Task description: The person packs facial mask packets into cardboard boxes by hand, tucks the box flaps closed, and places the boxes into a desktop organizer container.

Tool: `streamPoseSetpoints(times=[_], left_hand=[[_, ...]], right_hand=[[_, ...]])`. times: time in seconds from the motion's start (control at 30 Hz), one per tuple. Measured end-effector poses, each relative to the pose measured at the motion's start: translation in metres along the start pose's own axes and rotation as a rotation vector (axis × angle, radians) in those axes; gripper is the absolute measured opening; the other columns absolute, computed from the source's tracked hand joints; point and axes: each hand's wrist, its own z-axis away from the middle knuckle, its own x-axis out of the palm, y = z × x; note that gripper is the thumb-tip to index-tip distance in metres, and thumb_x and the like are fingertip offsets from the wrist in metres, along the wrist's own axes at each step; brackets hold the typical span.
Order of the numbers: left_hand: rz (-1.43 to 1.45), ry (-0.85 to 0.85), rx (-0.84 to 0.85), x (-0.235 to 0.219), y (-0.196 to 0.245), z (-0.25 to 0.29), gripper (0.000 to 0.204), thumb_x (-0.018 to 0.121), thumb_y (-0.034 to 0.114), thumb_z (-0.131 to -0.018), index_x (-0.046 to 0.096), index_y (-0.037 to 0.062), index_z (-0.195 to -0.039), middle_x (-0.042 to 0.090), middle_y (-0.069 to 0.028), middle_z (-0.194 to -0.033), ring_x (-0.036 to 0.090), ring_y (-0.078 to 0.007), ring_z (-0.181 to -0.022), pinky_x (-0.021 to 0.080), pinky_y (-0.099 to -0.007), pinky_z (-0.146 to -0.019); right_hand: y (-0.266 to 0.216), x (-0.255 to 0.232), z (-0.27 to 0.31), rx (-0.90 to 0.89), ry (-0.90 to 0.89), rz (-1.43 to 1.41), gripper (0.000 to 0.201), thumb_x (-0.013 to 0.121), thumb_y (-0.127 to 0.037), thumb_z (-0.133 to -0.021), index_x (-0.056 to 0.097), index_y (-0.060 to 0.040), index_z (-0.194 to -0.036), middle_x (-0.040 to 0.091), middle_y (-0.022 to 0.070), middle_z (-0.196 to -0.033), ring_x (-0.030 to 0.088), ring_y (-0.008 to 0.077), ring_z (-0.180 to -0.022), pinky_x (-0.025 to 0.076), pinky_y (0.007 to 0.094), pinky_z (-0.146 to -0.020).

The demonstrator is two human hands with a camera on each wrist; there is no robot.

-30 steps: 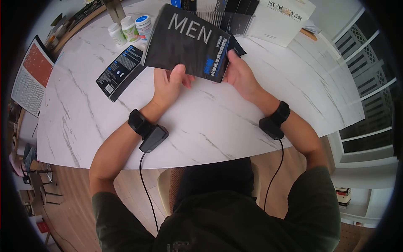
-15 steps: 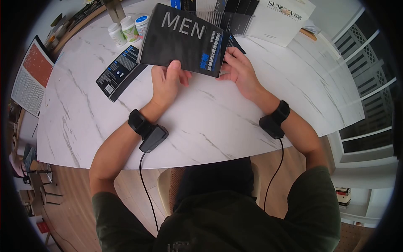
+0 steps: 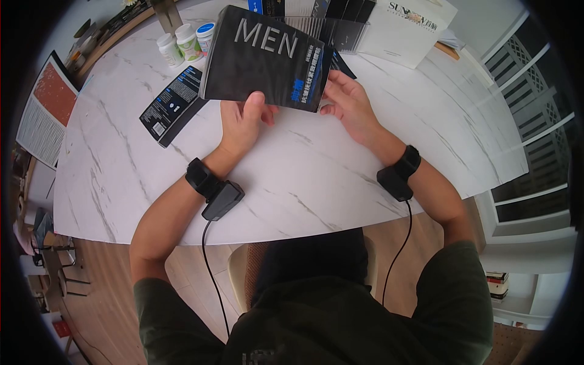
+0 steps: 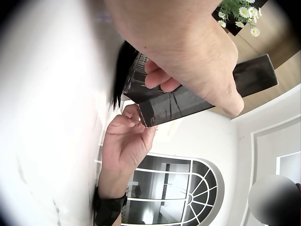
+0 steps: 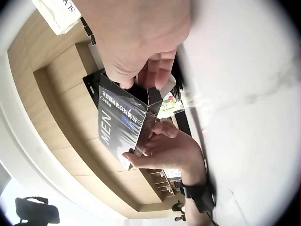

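A black box marked MEN (image 3: 264, 61) is held tilted above the white table. The left hand (image 3: 241, 125) grips its lower edge, thumb on the front and fingers behind. At the box's right end is the right hand (image 3: 353, 108), and in the right wrist view that hand (image 5: 141, 52) has its thumb and fingers at the end of the box (image 5: 122, 117), where a flap stands out. The left wrist view shows the left hand (image 4: 188, 56) round the box (image 4: 174, 106) from its narrow side. How far the end is open cannot be told.
Another black box (image 3: 172, 104) lies on the table (image 3: 292, 194) to the left. Behind stand white bottles (image 3: 188, 42), a clear rack (image 3: 359, 35) with dark boxes and a white paper bag (image 3: 404, 30). Cables hang from both wrists.
The MEN box has moved slightly left and away from the body. The right hand has shifted at its right end, and its fingers are more curled than before.
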Motion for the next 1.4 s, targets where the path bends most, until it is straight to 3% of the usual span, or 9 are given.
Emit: streamPoseSetpoints(times=[0.4, 0.57, 0.67, 0.8, 0.9, 0.97, 1.03, 1.33, 1.4], left_hand=[[0.123, -0.083, 0.031, -0.002, -0.003, 0.000, 0.034, 0.052, 0.025, -0.089, 0.047, -0.0054, -0.104, 0.058, -0.0121, -0.080, 0.056, -0.0155, -0.059, 0.046, -0.0251, -0.044], [0.078, -0.165, 0.009, -0.004, -0.010, 0.006, 0.029, 0.057, 0.015, -0.087, 0.049, -0.0038, -0.107, 0.059, -0.0102, -0.082, 0.057, -0.0141, -0.060, 0.047, -0.0244, -0.047], [0.005, -0.199, -0.145, 0.002, -0.004, 0.011, 0.024, 0.060, 0.012, -0.086, 0.053, -0.0021, -0.103, 0.060, -0.0079, -0.081, 0.058, -0.0120, -0.062, 0.047, -0.0236, -0.048], [-0.082, -0.302, -0.173, 0.003, 0.001, 0.007, 0.020, 0.061, 0.012, -0.085, 0.055, -0.0009, -0.099, 0.060, -0.0057, -0.079, 0.058, -0.0101, -0.062, 0.047, -0.0229, -0.049], [-0.173, -0.297, -0.160, 0.005, 0.005, 0.006, 0.028, 0.050, 0.023, -0.090, 0.051, -0.0022, -0.100, 0.059, -0.0113, -0.075, 0.055, -0.0144, -0.056, 0.046, -0.0266, -0.051], [0.023, -0.177, -0.150, 0.002, 0.000, 0.005, 0.017, 0.057, 0.014, -0.088, 0.055, -0.0006, -0.096, 0.060, -0.0065, -0.074, 0.055, -0.0111, -0.057, 0.045, -0.0234, -0.050], [0.014, -0.135, -0.145, 0.004, 0.004, 0.004, 0.021, 0.054, 0.020, -0.089, 0.054, -0.0006, -0.094, 0.059, -0.0079, -0.073, 0.053, -0.0120, -0.055, 0.044, -0.0240, -0.049], [0.065, -0.154, -0.068, 0.002, 0.000, 0.000, 0.030, 0.054, 0.028, -0.090, 0.054, -0.0011, -0.095, 0.060, -0.0093, -0.074, 0.055, -0.0125, -0.054, 0.044, -0.0238, -0.049], [0.035, -0.259, -0.236, 0.005, 0.000, 0.001, 0.027, 0.056, 0.026, -0.090, 0.054, -0.0008, -0.095, 0.061, -0.0088, -0.075, 0.056, -0.0122, -0.054, 0.045, -0.0240, -0.049]], right_hand=[[0.013, -0.009, -0.002, 0.050, -0.150, -0.084, 0.018, 0.056, -0.024, -0.092, 0.060, -0.0075, -0.097, 0.059, -0.0026, -0.085, 0.053, 0.0056, -0.073, 0.046, 0.0219, -0.065], [0.014, -0.010, 0.000, 0.062, -0.239, -0.020, 0.016, 0.058, -0.023, -0.090, 0.061, -0.0073, -0.095, 0.060, -0.0017, -0.084, 0.053, 0.0052, -0.071, 0.046, 0.0222, -0.064], [0.014, -0.009, 0.000, 0.021, -0.201, 0.048, 0.016, 0.057, -0.021, -0.090, 0.061, -0.0070, -0.096, 0.061, -0.0011, -0.085, 0.055, 0.0058, -0.073, 0.047, 0.0226, -0.064], [0.007, -0.002, 0.002, -0.007, -0.092, 0.017, 0.017, 0.054, -0.020, -0.092, 0.060, -0.0071, -0.100, 0.062, -0.0004, -0.090, 0.057, 0.0073, -0.078, 0.047, 0.0237, -0.066], [0.005, 0.001, 0.001, -0.002, -0.045, -0.031, 0.019, 0.051, -0.020, -0.092, 0.058, -0.0073, -0.104, 0.062, 0.0004, -0.093, 0.058, 0.0086, -0.081, 0.049, 0.0258, -0.069], [0.001, 0.004, 0.001, 0.005, -0.014, -0.077, 0.020, 0.050, -0.021, -0.093, 0.057, -0.0075, -0.107, 0.062, 0.0010, -0.095, 0.059, 0.0094, -0.083, 0.050, 0.0273, -0.071], [-0.005, 0.006, 0.002, 0.042, 0.074, -0.165, 0.026, 0.049, -0.021, -0.092, 0.052, -0.0061, -0.113, 0.062, 0.0048, -0.101, 0.061, 0.0119, -0.086, 0.052, 0.0310, -0.074], [-0.011, 0.001, 0.002, 0.114, 0.041, -0.206, 0.027, 0.056, -0.023, -0.088, 0.051, -0.0075, -0.109, 0.061, 0.0031, -0.096, 0.061, 0.0120, -0.082, 0.054, 0.0303, -0.065], [-0.011, 0.002, 0.003, 0.109, 0.036, -0.195, 0.027, 0.057, -0.024, -0.087, 0.051, -0.0082, -0.108, 0.061, 0.0023, -0.095, 0.061, 0.0114, -0.081, 0.054, 0.0299, -0.064]])
